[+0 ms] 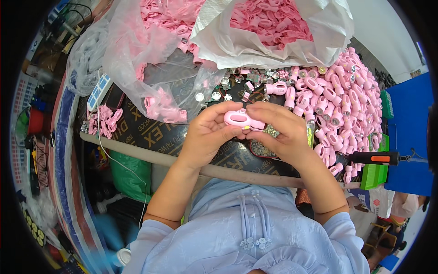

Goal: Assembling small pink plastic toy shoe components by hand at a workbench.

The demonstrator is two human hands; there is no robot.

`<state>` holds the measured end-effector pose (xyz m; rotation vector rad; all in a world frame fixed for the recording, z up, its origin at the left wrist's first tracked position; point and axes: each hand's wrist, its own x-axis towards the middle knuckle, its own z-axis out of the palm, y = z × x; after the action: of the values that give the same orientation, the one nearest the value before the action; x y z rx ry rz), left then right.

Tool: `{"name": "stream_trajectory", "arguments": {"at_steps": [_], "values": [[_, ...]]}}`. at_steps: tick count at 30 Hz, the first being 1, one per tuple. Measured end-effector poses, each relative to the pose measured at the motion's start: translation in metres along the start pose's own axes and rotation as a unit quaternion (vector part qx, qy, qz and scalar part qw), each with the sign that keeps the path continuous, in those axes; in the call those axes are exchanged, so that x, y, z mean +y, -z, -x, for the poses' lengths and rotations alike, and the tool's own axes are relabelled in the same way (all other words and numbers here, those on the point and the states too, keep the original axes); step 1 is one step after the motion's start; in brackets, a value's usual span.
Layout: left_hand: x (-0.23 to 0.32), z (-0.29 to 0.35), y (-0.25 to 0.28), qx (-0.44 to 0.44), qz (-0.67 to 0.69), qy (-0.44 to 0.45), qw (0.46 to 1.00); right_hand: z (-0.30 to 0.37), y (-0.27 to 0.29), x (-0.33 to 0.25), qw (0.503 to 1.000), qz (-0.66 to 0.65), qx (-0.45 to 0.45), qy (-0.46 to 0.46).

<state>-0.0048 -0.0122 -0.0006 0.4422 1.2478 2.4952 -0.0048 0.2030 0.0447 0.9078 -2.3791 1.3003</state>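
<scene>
Both my hands hold a small pink flashlight [241,119] above the near part of the dark table. It has an oval opening in its handle and a bit of yellow on its near side. My left hand [206,132] grips the handle end with thumb and fingers. Around the other end close the fingers of my right hand [286,134], which partly hide it. Small silver reflectors [216,96] and little pink-and-metal parts lie just beyond my hands. Under my right hand sits a dish of tiny metal pieces [262,150], partly covered.
A large heap of pink flashlights [340,98] covers the right side. Beside it are a black-and-orange power screwdriver [374,158] and a green tray [375,171]. Bags of pink shells [273,23] stand at the back. Loose pink pieces [104,121] and a white cable [114,160] are left.
</scene>
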Motion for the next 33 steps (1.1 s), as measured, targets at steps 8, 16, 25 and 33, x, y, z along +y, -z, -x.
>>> {"name": "stream_trajectory", "arguments": {"at_steps": [8,16,25,33], "values": [[0.006,-0.002,-0.015,0.017,-0.066,-0.013,0.998,0.001,0.001,-0.002,1.000,0.010,0.013,0.014],[0.014,-0.002,-0.009,-0.028,0.018,0.024,0.999,0.001,0.005,0.001,1.000,-0.017,0.004,0.021],[0.018,0.002,-0.010,-0.007,-0.067,-0.012,0.998,0.003,0.001,0.001,0.999,-0.030,0.009,0.019],[0.024,0.000,-0.013,-0.003,0.045,0.044,0.998,0.002,-0.001,0.002,0.999,-0.032,0.009,0.012]]}}
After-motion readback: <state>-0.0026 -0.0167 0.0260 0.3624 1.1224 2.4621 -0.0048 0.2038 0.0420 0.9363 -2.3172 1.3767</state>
